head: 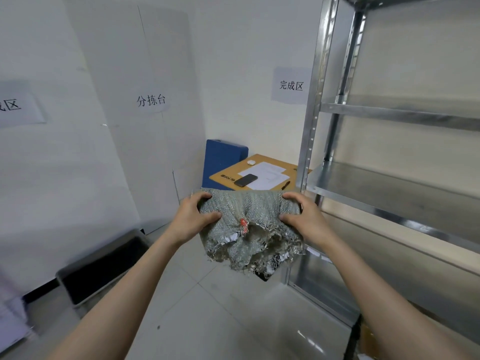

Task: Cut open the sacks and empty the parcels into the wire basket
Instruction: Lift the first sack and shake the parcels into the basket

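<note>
Above the tiled floor [207, 320], just beside the metal shelf [389, 183], I see the grey woven sack [249, 211] held up. My left hand [192, 219] and right hand [305, 219] each grip one top corner with curled fingers; its frayed edge hangs down.

White walls [78, 165] carried paper signs with black characters [151, 100]. A galvanised steel shelving rack [389, 178] stood right, on a pale tiled floor [207, 320]. An orange-brown tabletop [232, 168] sat in the corner beside a blue box [220, 157]; a dark grey bin [104, 268] stood left.
</note>
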